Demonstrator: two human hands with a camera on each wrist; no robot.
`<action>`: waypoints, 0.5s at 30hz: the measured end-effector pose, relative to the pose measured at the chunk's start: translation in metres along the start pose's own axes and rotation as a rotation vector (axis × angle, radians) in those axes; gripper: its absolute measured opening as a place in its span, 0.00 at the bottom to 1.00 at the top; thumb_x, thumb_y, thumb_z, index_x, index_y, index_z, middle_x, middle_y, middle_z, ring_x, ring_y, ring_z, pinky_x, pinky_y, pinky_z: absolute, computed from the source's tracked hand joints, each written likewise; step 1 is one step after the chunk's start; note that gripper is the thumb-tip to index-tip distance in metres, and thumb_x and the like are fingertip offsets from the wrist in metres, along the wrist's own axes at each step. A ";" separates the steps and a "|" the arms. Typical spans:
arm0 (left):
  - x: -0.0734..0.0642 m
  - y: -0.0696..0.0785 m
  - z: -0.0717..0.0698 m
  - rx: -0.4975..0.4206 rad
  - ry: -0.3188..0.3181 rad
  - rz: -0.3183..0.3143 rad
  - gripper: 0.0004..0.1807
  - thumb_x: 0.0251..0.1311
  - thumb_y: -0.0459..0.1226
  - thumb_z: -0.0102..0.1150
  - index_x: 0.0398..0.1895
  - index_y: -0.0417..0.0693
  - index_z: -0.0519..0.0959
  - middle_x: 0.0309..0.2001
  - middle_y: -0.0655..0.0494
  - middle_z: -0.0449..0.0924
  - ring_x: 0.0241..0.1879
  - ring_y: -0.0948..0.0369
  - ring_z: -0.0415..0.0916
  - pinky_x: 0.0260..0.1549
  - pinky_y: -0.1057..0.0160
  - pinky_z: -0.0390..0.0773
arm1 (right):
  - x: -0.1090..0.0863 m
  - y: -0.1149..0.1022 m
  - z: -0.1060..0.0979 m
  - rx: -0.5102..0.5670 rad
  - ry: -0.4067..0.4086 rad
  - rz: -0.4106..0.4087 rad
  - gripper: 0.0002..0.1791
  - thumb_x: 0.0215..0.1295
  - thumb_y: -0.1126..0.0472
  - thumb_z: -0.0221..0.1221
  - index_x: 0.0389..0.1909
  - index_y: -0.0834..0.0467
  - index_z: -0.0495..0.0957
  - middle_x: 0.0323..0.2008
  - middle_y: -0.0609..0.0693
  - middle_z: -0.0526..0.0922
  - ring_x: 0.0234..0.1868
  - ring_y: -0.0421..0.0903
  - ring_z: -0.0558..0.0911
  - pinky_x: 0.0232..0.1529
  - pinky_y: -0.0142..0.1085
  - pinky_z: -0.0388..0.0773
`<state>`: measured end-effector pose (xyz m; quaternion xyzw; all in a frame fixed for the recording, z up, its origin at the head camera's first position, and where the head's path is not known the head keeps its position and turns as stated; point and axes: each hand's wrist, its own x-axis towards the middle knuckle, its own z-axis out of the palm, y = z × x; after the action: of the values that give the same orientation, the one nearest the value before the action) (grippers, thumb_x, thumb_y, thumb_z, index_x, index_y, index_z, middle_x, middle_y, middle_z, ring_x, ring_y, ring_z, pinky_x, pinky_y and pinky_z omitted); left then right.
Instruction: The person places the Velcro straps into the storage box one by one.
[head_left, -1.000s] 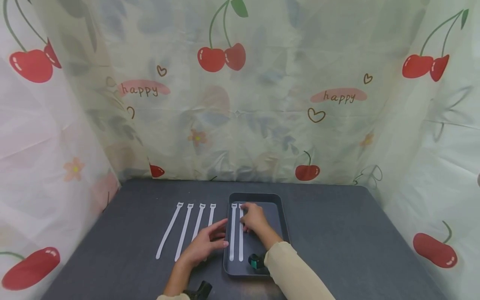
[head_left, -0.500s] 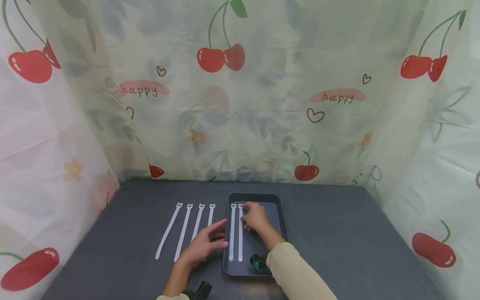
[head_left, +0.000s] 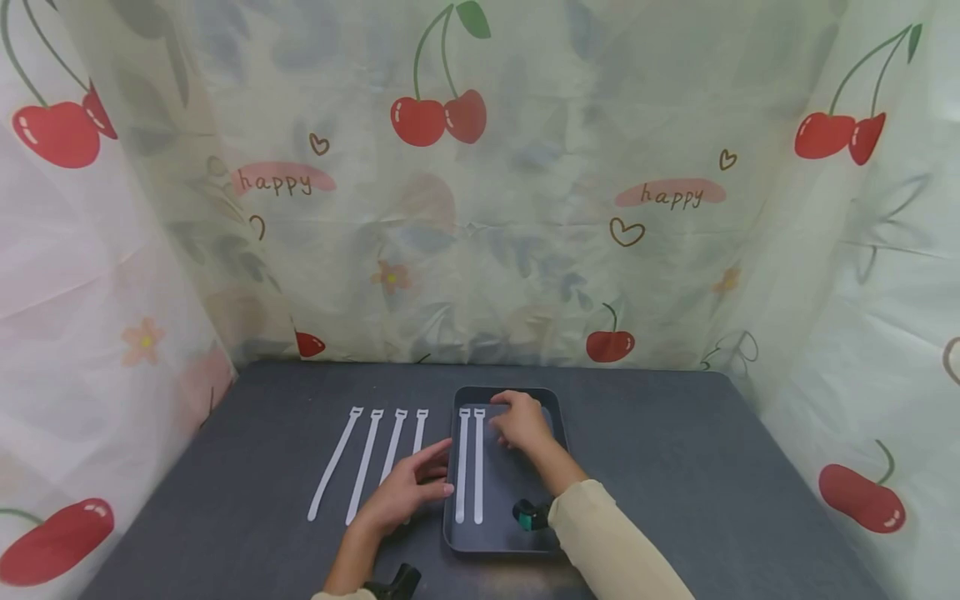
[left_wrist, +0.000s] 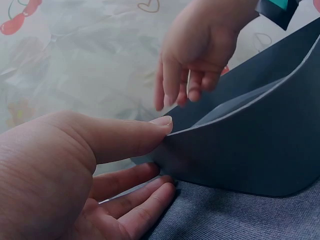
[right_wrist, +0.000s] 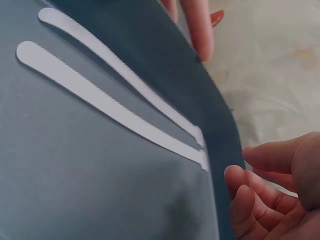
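A shallow dark-grey tray with rounded corners and a smooth, matte surface [head_left: 498,500] sits on a dark-grey tabletop with a woven-looking texture [head_left: 660,467]. Inside it, along its left side, lie two flat, matte white straps [head_left: 478,475], side by side and nearly parallel. Each has a small slotted, squarish head at the far end and a smoothly rounded tip at the near end; seen from the right wrist, their long edges look finely ragged.

The person's right hand [head_left: 523,423] hangs over the far part of the tray, just to the right of the second strap. Its fingers are loosely bent and grasp nothing — both straps lie free of them. The left hand [head_left: 401,496] is at the tray's left side, relaxed rather than clenched: the thumb touches the thin upper rim, and the other fingers reach out near the foot of the outer wall.

To the left of the tray, four more white straps of the same shape [head_left: 363,467] fan out on the tabletop, heads away from the person. The leftmost slants most, and the left hand partly hides the two nearest the tray.

Behind everything hangs a creased, slightly glossy pale sheet [head_left: 510,250] — printed with red cherries, brown hearts and the word "happy".
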<state>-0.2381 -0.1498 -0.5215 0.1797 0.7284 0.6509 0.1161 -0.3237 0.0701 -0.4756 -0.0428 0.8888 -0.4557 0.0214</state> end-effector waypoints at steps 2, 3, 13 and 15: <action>0.000 0.001 0.000 0.004 0.001 0.003 0.38 0.60 0.29 0.63 0.72 0.35 0.59 0.61 0.33 0.70 0.59 0.42 0.70 0.51 0.63 0.73 | -0.001 -0.002 -0.006 -0.010 0.003 -0.012 0.21 0.57 0.68 0.65 0.53 0.62 0.79 0.21 0.49 0.80 0.15 0.45 0.80 0.15 0.36 0.76; 0.000 0.001 0.000 0.008 0.002 0.005 0.37 0.60 0.30 0.63 0.72 0.35 0.59 0.61 0.33 0.70 0.59 0.42 0.70 0.51 0.63 0.73 | -0.002 -0.003 -0.008 -0.009 0.004 -0.015 0.21 0.57 0.68 0.65 0.53 0.62 0.79 0.21 0.49 0.80 0.16 0.45 0.81 0.16 0.37 0.76; 0.000 0.002 0.001 0.017 0.012 0.014 0.38 0.60 0.29 0.63 0.72 0.35 0.58 0.61 0.32 0.69 0.59 0.41 0.70 0.51 0.62 0.73 | -0.006 -0.004 -0.039 -0.013 0.078 -0.037 0.17 0.58 0.66 0.66 0.50 0.60 0.81 0.24 0.49 0.81 0.22 0.48 0.82 0.20 0.37 0.75; -0.001 0.002 0.001 0.013 0.012 0.014 0.38 0.60 0.30 0.63 0.72 0.35 0.58 0.62 0.32 0.69 0.59 0.41 0.69 0.51 0.62 0.73 | -0.007 -0.004 -0.045 -0.028 0.091 -0.040 0.17 0.58 0.65 0.66 0.49 0.60 0.82 0.24 0.49 0.81 0.22 0.47 0.81 0.22 0.37 0.75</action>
<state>-0.2368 -0.1490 -0.5197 0.1814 0.7322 0.6479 0.1059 -0.3200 0.1047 -0.4458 -0.0403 0.8941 -0.4452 -0.0286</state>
